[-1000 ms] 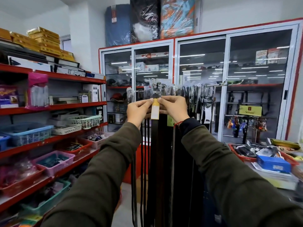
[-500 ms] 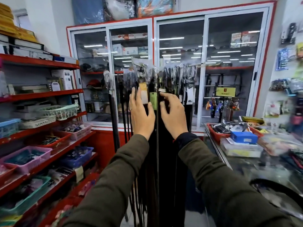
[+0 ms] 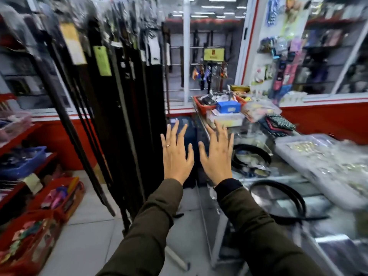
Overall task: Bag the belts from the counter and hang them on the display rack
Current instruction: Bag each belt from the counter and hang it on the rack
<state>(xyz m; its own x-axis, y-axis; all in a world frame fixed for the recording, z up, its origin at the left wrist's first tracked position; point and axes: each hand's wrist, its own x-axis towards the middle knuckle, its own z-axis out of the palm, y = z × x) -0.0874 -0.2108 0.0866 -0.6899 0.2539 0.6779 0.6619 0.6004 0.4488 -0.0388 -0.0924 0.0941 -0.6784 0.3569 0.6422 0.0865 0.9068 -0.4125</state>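
Observation:
Several dark bagged belts (image 3: 111, 100) hang on the display rack at the left, with yellow and green tags near their tops. My left hand (image 3: 176, 154) and my right hand (image 3: 216, 154) are held out side by side, palms down, fingers spread and holding nothing, to the right of the hanging belts. On the glass counter (image 3: 288, 176) lie loose black belts: one coiled (image 3: 252, 156) just right of my right hand, another looped (image 3: 278, 200) nearer to me.
A red basket (image 3: 203, 105) with a blue box (image 3: 228, 106) stands at the counter's far end. Clear packets (image 3: 328, 162) cover the counter's right side. Red shelves with baskets (image 3: 22, 160) line the left. Tiled floor (image 3: 89, 236) lies below.
Both hands have let go of the hanging belts and dropped away to the right, fingers spread. The view has swung right and down toward the counter.

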